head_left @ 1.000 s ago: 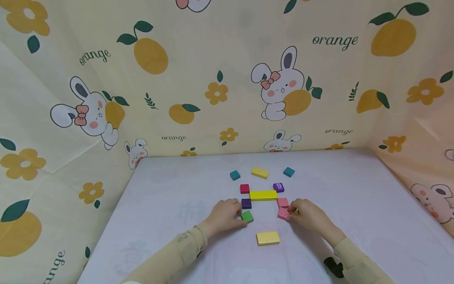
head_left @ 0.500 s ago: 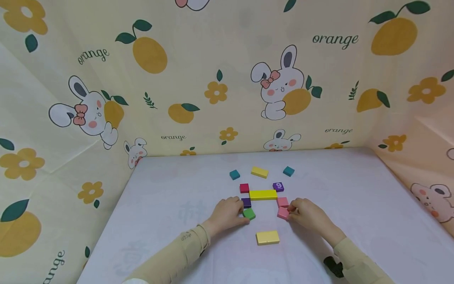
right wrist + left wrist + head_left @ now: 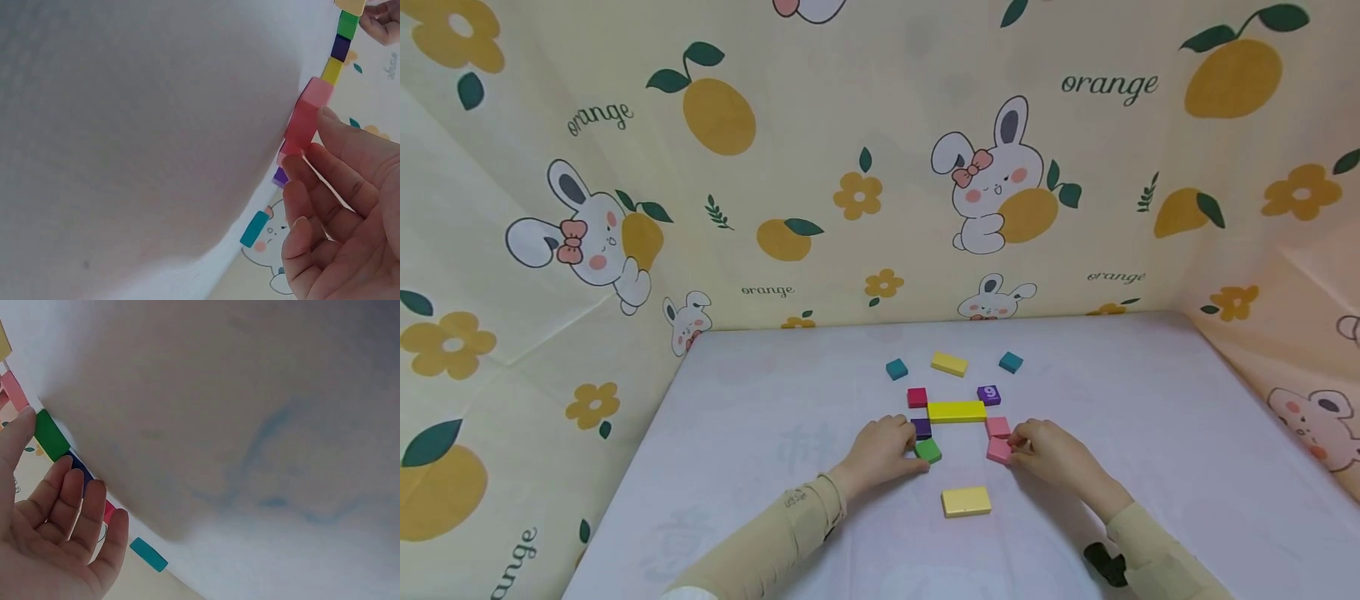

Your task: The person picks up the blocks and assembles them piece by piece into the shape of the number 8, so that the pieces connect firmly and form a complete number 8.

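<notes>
My left hand [image 3: 883, 450] has its thumb and forefinger at opposite ends of a green block [image 3: 928, 451], tilted on the table just below a dark purple block [image 3: 922, 429]. In the left wrist view the green block [image 3: 52, 434] shows between thumb and fingertips. The right hand [image 3: 1051, 454] pinches the lower of two pink blocks [image 3: 998, 451] from its right side; the upper pink block [image 3: 997, 427] touches it. The right wrist view shows the thumb against the lower pink block [image 3: 309, 112]. Between the columns, a long yellow block [image 3: 957, 412] lies flat.
A red block [image 3: 917, 397] and a purple block marked 9 [image 3: 988, 395] lie above the long yellow one. Farther back are two teal blocks [image 3: 897, 369] and a yellow block [image 3: 950, 364]. A pale yellow block [image 3: 966, 502] lies nearest me. A patterned cloth [image 3: 880, 125] backs the table.
The green block has slid a little right and up, closer to the dark purple block, with my left hand. My right hand has stayed at the pink block.
</notes>
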### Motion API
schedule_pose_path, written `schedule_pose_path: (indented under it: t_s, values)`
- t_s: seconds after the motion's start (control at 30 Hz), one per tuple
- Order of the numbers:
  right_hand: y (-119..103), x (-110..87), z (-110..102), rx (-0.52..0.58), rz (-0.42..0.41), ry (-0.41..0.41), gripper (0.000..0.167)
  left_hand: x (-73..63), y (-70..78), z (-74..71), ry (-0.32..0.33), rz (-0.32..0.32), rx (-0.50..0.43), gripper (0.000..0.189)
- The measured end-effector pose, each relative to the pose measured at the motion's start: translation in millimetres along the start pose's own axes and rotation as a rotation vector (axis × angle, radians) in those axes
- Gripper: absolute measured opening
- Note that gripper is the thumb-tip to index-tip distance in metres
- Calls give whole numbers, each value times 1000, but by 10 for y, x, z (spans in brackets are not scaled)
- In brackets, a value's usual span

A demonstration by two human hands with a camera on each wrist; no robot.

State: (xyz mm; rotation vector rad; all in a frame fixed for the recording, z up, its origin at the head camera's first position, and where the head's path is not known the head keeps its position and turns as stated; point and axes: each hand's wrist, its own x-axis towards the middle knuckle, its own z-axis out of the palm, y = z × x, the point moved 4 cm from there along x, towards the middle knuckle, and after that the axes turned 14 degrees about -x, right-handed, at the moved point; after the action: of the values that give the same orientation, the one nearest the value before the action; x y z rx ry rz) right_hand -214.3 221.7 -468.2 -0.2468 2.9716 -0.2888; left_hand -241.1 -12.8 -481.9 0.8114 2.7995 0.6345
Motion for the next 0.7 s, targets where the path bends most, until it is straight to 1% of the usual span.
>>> schedule_pose_path:
  t_s: [0.3, 0.57, 0.7]
  values:
    - [4, -13, -4, -5, -15, 14, 18, -2, -12, 7, -5, -6, -3, 37]
    - [1, -43, -30, -38, -23, 30, 19, -16, -15, 2, -2, 1, 11, 37]
    - [-32, -69, -50, -41, -34, 46, 17, -17, -15, 4, 0, 8, 16, 37]
